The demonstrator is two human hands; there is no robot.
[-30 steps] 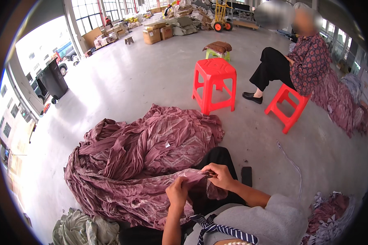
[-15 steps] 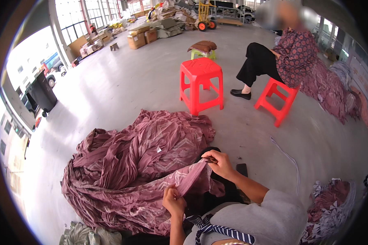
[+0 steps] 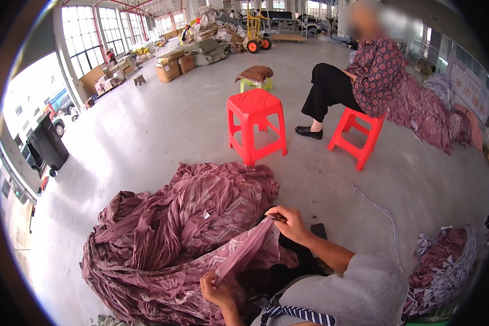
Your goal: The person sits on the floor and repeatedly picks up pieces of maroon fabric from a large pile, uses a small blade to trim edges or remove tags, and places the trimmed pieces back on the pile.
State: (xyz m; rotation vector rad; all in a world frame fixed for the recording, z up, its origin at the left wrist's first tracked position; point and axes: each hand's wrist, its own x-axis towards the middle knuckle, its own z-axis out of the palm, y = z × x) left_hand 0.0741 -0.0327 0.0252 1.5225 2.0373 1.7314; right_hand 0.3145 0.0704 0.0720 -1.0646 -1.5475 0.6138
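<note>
A big heap of crumpled maroon fabric (image 3: 174, 228) lies on the concrete floor in front of me. My right hand (image 3: 290, 223) pinches the far end of a strip of this fabric, with a small dark object at the fingertips. My left hand (image 3: 217, 290) grips the near end of the same strip, low by my lap. The strip (image 3: 247, 250) stretches taut between the two hands.
A red plastic stool (image 3: 255, 127) stands beyond the heap. A person in a patterned top sits on a second red stool (image 3: 358, 136) next to more maroon fabric (image 3: 429, 114). Cut fabric scraps (image 3: 445, 266) lie at my right. Boxes (image 3: 171, 65) are stacked far back.
My hands have drawn apart along the fabric strip: the right hand moved up and away, the left came down toward my lap, pulling the strip taut.
</note>
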